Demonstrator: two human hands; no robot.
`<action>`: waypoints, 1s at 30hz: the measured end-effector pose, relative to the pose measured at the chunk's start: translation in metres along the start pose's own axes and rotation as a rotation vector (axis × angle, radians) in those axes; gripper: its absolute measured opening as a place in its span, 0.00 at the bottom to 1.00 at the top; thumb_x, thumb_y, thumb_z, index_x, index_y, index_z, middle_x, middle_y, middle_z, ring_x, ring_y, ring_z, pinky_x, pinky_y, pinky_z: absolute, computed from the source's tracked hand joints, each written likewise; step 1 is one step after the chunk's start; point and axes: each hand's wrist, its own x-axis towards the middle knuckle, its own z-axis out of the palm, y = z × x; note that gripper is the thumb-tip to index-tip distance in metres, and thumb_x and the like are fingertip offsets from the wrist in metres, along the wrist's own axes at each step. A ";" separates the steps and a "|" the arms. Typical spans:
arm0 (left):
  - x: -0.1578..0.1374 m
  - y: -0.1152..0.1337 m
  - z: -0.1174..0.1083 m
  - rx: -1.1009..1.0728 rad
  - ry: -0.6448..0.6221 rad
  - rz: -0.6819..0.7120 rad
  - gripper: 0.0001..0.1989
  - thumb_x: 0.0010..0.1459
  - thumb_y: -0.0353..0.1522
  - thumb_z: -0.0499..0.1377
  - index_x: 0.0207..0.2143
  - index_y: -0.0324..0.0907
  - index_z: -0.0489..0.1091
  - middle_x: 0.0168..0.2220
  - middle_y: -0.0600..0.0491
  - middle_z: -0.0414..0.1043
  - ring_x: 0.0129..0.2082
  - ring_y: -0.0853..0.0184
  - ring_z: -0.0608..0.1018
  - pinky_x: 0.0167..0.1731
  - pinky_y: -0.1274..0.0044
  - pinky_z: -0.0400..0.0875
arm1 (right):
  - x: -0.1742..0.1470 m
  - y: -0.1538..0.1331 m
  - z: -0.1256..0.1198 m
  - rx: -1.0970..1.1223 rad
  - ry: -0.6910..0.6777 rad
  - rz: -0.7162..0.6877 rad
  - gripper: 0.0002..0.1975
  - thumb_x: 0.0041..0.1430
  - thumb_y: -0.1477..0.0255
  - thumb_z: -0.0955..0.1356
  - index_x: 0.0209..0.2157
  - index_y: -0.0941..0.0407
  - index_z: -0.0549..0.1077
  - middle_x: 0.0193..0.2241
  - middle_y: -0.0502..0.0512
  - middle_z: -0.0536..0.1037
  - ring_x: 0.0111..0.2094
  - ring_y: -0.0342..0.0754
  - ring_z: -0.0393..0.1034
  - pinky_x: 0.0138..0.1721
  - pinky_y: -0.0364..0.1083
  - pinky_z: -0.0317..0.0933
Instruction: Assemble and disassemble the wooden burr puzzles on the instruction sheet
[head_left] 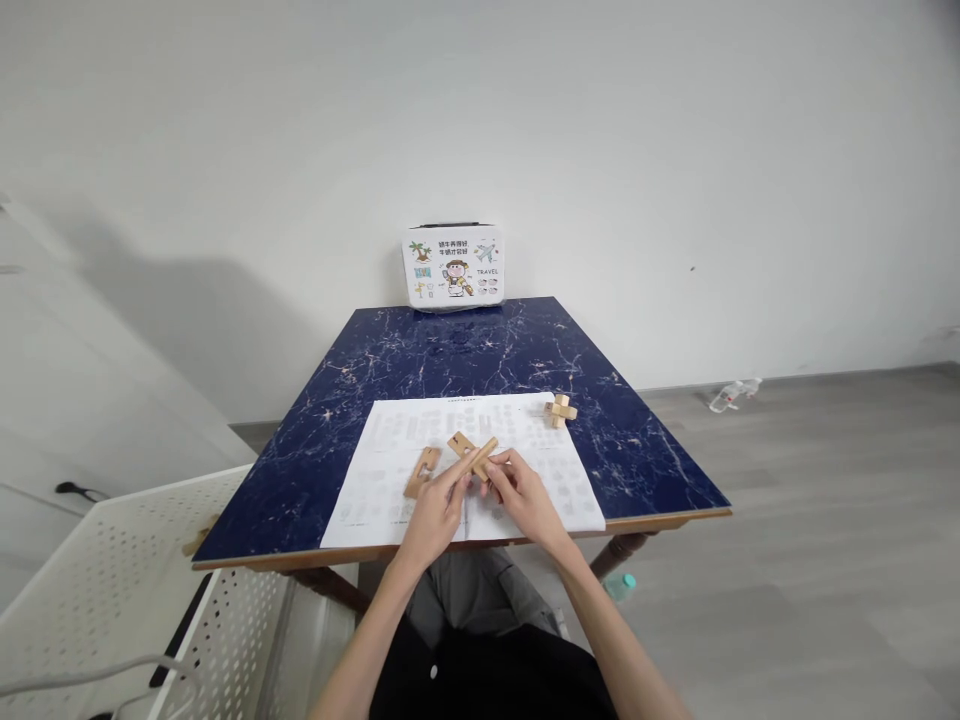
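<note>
My left hand pinches a light wooden puzzle piece, seen nearly edge-on and pointing up to the right. Crossing beneath it is a flat wooden puzzle piece with a dark mark near its end, which my right hand grips at its lower right end. The two pieces meet just ahead of my fingertips; how far they fit into each other is hidden. Left of my left hand, a notched wooden piece lies flat on a printed white sheet. An assembled wooden cross-shaped puzzle rests at the sheet's upper right edge.
The sheet covers the near part of a blue marble-patterned table. A white cartoon-printed case stands at the back against the wall. A white perforated surface adjoins on the left. Plastic bottles lie on the floor at right.
</note>
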 end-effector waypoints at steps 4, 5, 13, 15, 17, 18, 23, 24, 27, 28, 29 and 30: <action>-0.001 0.000 0.004 0.017 0.025 0.009 0.21 0.74 0.37 0.50 0.63 0.45 0.71 0.57 0.46 0.80 0.55 0.55 0.82 0.58 0.63 0.75 | 0.001 0.000 0.000 -0.003 0.006 -0.005 0.17 0.72 0.52 0.63 0.42 0.52 0.66 0.26 0.49 0.78 0.25 0.48 0.68 0.31 0.47 0.63; -0.001 -0.001 0.005 0.024 0.042 0.007 0.21 0.74 0.37 0.50 0.63 0.45 0.72 0.57 0.46 0.80 0.56 0.55 0.82 0.58 0.63 0.75 | 0.001 0.000 0.000 -0.005 0.006 -0.007 0.17 0.72 0.52 0.63 0.42 0.52 0.66 0.26 0.49 0.78 0.26 0.48 0.69 0.31 0.47 0.63; -0.009 -0.008 0.022 0.104 0.184 0.002 0.13 0.74 0.36 0.51 0.55 0.45 0.70 0.52 0.46 0.82 0.52 0.56 0.84 0.52 0.65 0.78 | -0.002 -0.002 0.000 -0.021 0.002 -0.013 0.16 0.72 0.53 0.63 0.42 0.52 0.68 0.28 0.51 0.79 0.28 0.50 0.73 0.33 0.47 0.64; -0.009 -0.008 0.024 0.118 0.197 0.007 0.12 0.74 0.36 0.51 0.54 0.45 0.69 0.52 0.46 0.82 0.51 0.56 0.84 0.51 0.65 0.79 | -0.001 -0.003 0.000 -0.026 0.002 -0.015 0.16 0.72 0.53 0.64 0.41 0.52 0.68 0.28 0.51 0.79 0.28 0.50 0.73 0.33 0.47 0.64; -0.009 -0.007 0.025 0.129 0.207 0.010 0.11 0.74 0.36 0.51 0.52 0.45 0.69 0.50 0.46 0.82 0.50 0.56 0.85 0.49 0.66 0.79 | -0.001 -0.004 0.001 -0.028 0.002 -0.016 0.16 0.71 0.54 0.64 0.41 0.52 0.68 0.27 0.50 0.79 0.29 0.50 0.73 0.33 0.47 0.64; -0.009 -0.007 0.025 0.135 0.212 0.010 0.10 0.74 0.35 0.51 0.52 0.45 0.68 0.49 0.46 0.82 0.49 0.56 0.85 0.49 0.66 0.80 | -0.001 -0.004 0.001 -0.029 0.003 -0.016 0.16 0.71 0.54 0.64 0.41 0.52 0.68 0.27 0.50 0.79 0.29 0.50 0.73 0.34 0.47 0.64; -0.009 -0.005 0.024 0.171 0.229 0.008 0.08 0.74 0.34 0.51 0.50 0.45 0.67 0.46 0.46 0.83 0.46 0.55 0.86 0.45 0.66 0.80 | -0.002 -0.006 0.002 -0.016 0.006 -0.012 0.15 0.71 0.54 0.64 0.41 0.52 0.68 0.28 0.51 0.79 0.29 0.51 0.74 0.34 0.47 0.64; -0.009 -0.006 0.023 0.180 0.233 0.011 0.07 0.74 0.34 0.51 0.49 0.45 0.67 0.46 0.46 0.83 0.46 0.55 0.86 0.44 0.66 0.80 | -0.002 -0.006 0.002 -0.010 0.007 -0.011 0.16 0.71 0.54 0.65 0.41 0.52 0.68 0.28 0.51 0.80 0.29 0.51 0.74 0.34 0.47 0.64; -0.008 -0.007 0.023 0.208 0.235 0.032 0.07 0.74 0.34 0.51 0.49 0.44 0.67 0.45 0.46 0.83 0.45 0.56 0.86 0.43 0.68 0.80 | -0.002 -0.005 0.003 0.015 0.013 -0.004 0.16 0.70 0.53 0.65 0.41 0.52 0.68 0.28 0.51 0.80 0.29 0.51 0.74 0.34 0.47 0.64; -0.008 -0.007 0.023 0.217 0.233 0.043 0.07 0.74 0.34 0.51 0.49 0.44 0.67 0.45 0.46 0.83 0.44 0.57 0.86 0.42 0.68 0.80 | -0.002 -0.005 0.003 0.027 0.015 -0.001 0.16 0.70 0.53 0.66 0.41 0.52 0.68 0.28 0.52 0.80 0.29 0.50 0.74 0.33 0.47 0.63; -0.008 -0.007 0.022 0.228 0.231 0.056 0.08 0.74 0.34 0.51 0.50 0.44 0.67 0.45 0.47 0.83 0.44 0.57 0.86 0.42 0.69 0.80 | -0.003 -0.004 0.003 0.042 0.018 0.002 0.17 0.70 0.52 0.66 0.41 0.52 0.67 0.28 0.52 0.80 0.29 0.50 0.73 0.33 0.47 0.63; -0.008 -0.007 0.022 0.239 0.230 0.071 0.09 0.75 0.34 0.51 0.51 0.44 0.68 0.45 0.47 0.83 0.44 0.58 0.86 0.43 0.69 0.79 | -0.003 -0.003 0.003 0.057 0.020 0.006 0.17 0.70 0.52 0.66 0.41 0.52 0.67 0.28 0.52 0.81 0.28 0.50 0.73 0.32 0.46 0.63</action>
